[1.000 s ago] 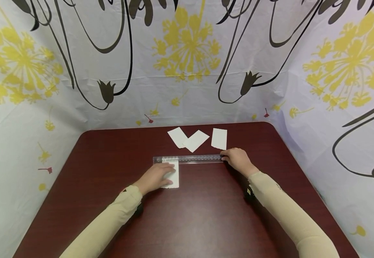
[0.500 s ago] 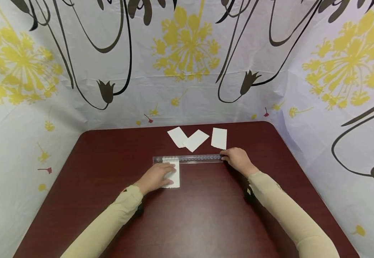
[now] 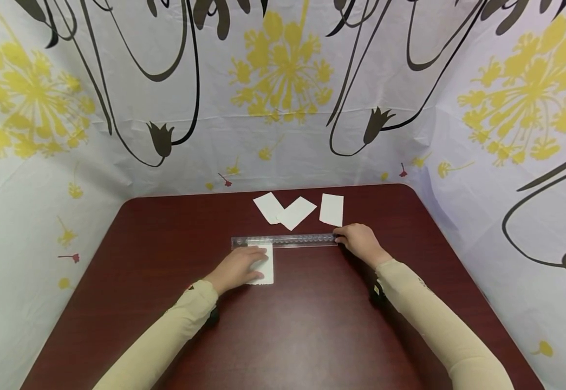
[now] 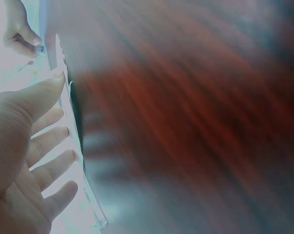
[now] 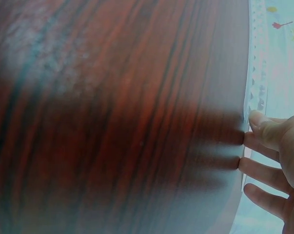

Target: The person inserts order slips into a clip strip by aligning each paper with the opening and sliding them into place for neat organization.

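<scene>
A white slip of paper (image 3: 267,270) is laid on the table (image 3: 312,325), its far end overlapped by a clear ruler (image 3: 302,240), apparently so that one can be set against the other. The slip is pressed by the left hand (image 3: 236,267), its fingers straight and spread, seemingly for steadiness. The ruler's right end is pinched by the right hand (image 3: 360,242), presumably against sliding. Beyond, three loose white slips (image 3: 332,209) are placed, probably out of the way.
</scene>
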`<action>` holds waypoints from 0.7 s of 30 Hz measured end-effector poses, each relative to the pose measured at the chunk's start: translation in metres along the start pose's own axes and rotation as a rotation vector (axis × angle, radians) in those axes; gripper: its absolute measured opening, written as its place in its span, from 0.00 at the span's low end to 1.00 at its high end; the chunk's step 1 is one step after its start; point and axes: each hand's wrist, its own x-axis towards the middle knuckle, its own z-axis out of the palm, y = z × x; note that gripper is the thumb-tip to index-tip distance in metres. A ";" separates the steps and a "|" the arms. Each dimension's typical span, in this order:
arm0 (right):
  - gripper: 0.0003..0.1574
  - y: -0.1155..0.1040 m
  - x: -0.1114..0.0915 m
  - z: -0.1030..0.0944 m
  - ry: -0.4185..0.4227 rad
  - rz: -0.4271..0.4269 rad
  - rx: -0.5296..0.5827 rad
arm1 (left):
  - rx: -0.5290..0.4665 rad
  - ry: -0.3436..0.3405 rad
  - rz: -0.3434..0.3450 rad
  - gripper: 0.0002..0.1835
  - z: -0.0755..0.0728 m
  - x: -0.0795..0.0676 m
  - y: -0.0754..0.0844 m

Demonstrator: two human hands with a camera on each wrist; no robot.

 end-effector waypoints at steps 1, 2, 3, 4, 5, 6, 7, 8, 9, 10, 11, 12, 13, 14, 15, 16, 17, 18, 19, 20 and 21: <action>0.11 0.000 0.000 0.000 -0.001 0.003 0.002 | -0.002 -0.001 0.001 0.25 0.000 0.000 0.000; 0.11 0.000 0.000 0.000 -0.002 0.001 0.002 | -0.003 -0.001 0.003 0.26 0.001 0.001 0.000; 0.11 0.000 0.000 0.000 -0.003 0.002 0.001 | -0.009 -0.005 -0.001 0.26 0.001 0.001 0.000; 0.11 -0.001 0.000 0.000 -0.003 0.003 0.000 | -0.009 -0.005 -0.001 0.26 0.001 0.001 0.000; 0.11 -0.001 0.001 0.000 -0.005 0.005 0.001 | -0.010 -0.004 -0.001 0.26 0.002 0.001 0.000; 0.11 -0.001 0.001 -0.001 -0.007 0.008 0.001 | -0.011 -0.003 -0.001 0.26 0.002 0.002 0.000; 0.11 -0.001 0.001 -0.001 -0.007 0.008 0.000 | -0.011 -0.003 -0.001 0.26 0.002 0.002 0.000; 0.11 -0.001 0.001 -0.001 -0.007 0.008 -0.001 | -0.008 0.001 0.004 0.26 0.002 0.002 0.001; 0.12 -0.002 0.001 -0.001 -0.008 0.009 0.000 | -0.007 0.000 0.003 0.26 0.002 0.002 0.001; 0.11 -0.002 0.001 -0.001 -0.008 0.009 0.001 | -0.007 -0.001 0.002 0.26 0.002 0.002 0.001; 0.11 -0.002 0.001 -0.001 -0.008 0.010 0.002 | -0.005 -0.002 0.002 0.26 0.002 0.002 0.001; 0.11 -0.002 0.001 -0.001 -0.009 0.010 0.002 | -0.005 -0.003 0.001 0.26 0.002 0.002 0.001; 0.11 -0.002 0.001 -0.002 -0.009 0.010 0.000 | -0.005 -0.004 0.000 0.26 0.002 0.002 0.002; 0.11 -0.002 0.001 -0.002 -0.009 0.009 0.000 | -0.004 -0.005 0.001 0.26 0.002 0.002 0.002; 0.11 -0.002 0.001 -0.001 -0.008 0.007 -0.001 | -0.007 -0.006 -0.002 0.26 0.002 0.002 0.002; 0.11 -0.002 0.001 -0.001 -0.008 0.005 -0.002 | -0.008 -0.003 0.001 0.26 0.002 0.001 0.002; 0.11 -0.002 0.001 -0.001 -0.009 0.005 -0.002 | -0.009 0.000 0.003 0.26 0.002 0.001 0.002; 0.11 -0.002 0.001 -0.001 -0.010 0.006 -0.002 | -0.009 0.003 0.006 0.26 0.002 0.001 0.002; 0.11 -0.002 0.000 -0.001 -0.012 0.007 -0.003 | -0.008 0.004 0.007 0.26 0.001 0.001 0.003; 0.11 -0.001 0.000 0.000 -0.012 0.008 -0.001 | -0.005 0.008 0.011 0.26 0.001 0.001 0.003; 0.11 -0.001 0.000 0.000 -0.013 0.008 0.001 | -0.004 0.007 0.009 0.26 0.001 0.001 0.003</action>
